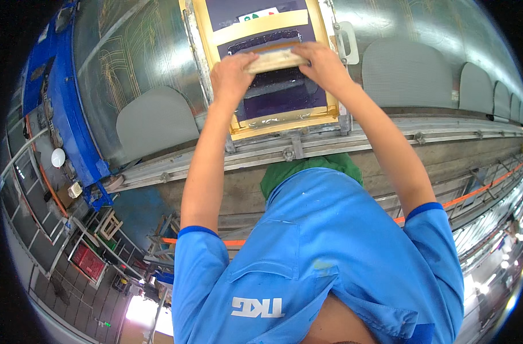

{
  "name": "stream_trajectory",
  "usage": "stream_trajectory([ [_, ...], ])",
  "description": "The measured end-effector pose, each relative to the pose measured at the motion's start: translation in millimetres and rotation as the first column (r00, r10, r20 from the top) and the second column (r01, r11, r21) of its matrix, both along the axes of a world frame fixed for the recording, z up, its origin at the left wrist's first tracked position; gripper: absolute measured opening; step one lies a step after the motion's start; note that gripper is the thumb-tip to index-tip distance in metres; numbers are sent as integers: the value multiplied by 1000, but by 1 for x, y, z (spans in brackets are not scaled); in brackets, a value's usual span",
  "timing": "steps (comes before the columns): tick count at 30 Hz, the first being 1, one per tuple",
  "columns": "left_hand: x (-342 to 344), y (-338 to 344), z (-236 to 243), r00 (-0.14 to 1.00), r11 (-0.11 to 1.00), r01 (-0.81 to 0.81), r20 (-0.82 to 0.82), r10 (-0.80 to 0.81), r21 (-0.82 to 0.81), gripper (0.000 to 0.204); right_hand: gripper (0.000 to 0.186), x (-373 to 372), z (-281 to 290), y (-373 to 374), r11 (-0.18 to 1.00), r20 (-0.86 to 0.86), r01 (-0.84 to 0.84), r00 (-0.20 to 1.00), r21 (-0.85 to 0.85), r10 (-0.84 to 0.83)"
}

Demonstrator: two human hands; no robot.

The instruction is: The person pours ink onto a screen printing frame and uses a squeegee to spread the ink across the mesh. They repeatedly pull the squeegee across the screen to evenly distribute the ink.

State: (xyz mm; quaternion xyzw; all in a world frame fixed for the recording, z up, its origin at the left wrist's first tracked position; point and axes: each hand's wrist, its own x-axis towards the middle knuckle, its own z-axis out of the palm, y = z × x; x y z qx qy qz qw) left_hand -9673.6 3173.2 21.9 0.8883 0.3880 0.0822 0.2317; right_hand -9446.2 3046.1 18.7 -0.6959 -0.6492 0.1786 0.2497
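A pale wooden-handled squeegee (274,61) spans the gap between my two hands over a screen-printing frame (281,122). My left hand (233,79) is closed around the squeegee's left end, and my right hand (325,67) grips its right end, with the thumb on the near side. Inside the frame lies a dark purple mesh (287,104), bordered by yellow tape. Dark, wet-looking ink shows on the mesh around the squeegee. The squeegee's blade edge is hidden beneath its handle.
The frame rests on a long, shiny worktable (141,51). Grey rounded panels lie on it, one at left (157,119) and one at right (407,73). A white handle (350,43) sits at the frame's right side. A metal rail (387,133) runs along the near edge; blue machinery (69,103) stands left.
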Motion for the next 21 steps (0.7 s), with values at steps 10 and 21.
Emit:
stream_trajectory([
  [10, -54, -111, -8, 998, 995, 60, -15, -59, 75, 57, 52, 33, 2, -69, 925, -390, 240, 853, -296, -346],
  [21, -70, -145, -13, 996, 990, 70, 54, -77, 121, 69, 26, 101, -30, 22, 749, -411, 634, 745, 190, -526],
])
